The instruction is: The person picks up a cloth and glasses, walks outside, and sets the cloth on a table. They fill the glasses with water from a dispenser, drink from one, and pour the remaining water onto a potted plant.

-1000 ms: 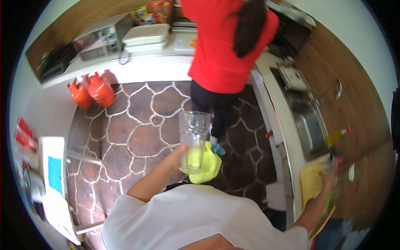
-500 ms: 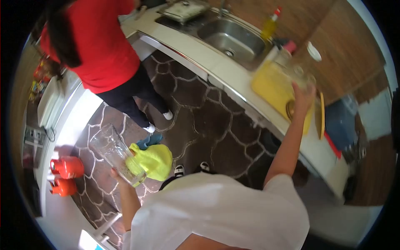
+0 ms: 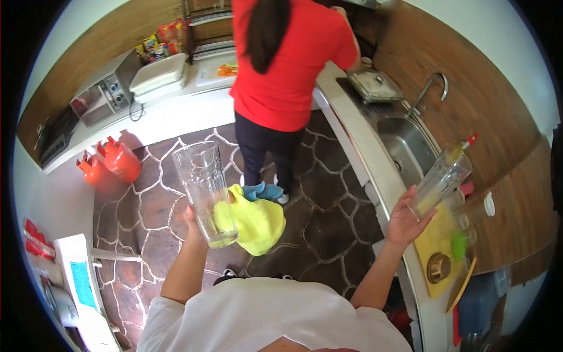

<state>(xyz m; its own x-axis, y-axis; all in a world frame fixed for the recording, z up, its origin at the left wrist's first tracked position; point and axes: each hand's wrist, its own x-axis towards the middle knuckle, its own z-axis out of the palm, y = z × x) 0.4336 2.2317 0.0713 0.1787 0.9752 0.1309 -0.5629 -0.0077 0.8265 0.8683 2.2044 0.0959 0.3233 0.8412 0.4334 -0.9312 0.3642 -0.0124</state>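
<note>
1. The left hand (image 3: 193, 224) has its grip wrapped round a large glass (image 3: 202, 185), well to the left of the sink (image 3: 404, 141); the glass leans a little, its mouth upward.
2. A yellow cloth (image 3: 258, 227) hangs at the left hand's fingers, partly seen through the large glass, also left of the sink.
3. A blue cloth (image 3: 263, 191) shows just behind the yellow one; whether the hand holds it I cannot tell.
4. The right hand (image 3: 403, 226) has its grip round the lower end of a smaller glass (image 3: 438, 183), tilted, just on the near side of the sink.
5. On the tabletop (image 3: 370, 154), a yellow board (image 3: 423, 249) lies on the near side of the sink, with a metal bowl (image 3: 438, 267) on it.
6. A lidded dish (image 3: 375, 88) sits on the far side of the sink.
7. A person in a red shirt (image 3: 287, 88) stands beyond the sink and to its left, back turned.
8. Two gas bottles (image 3: 122, 163) stand well left of the sink.
</note>
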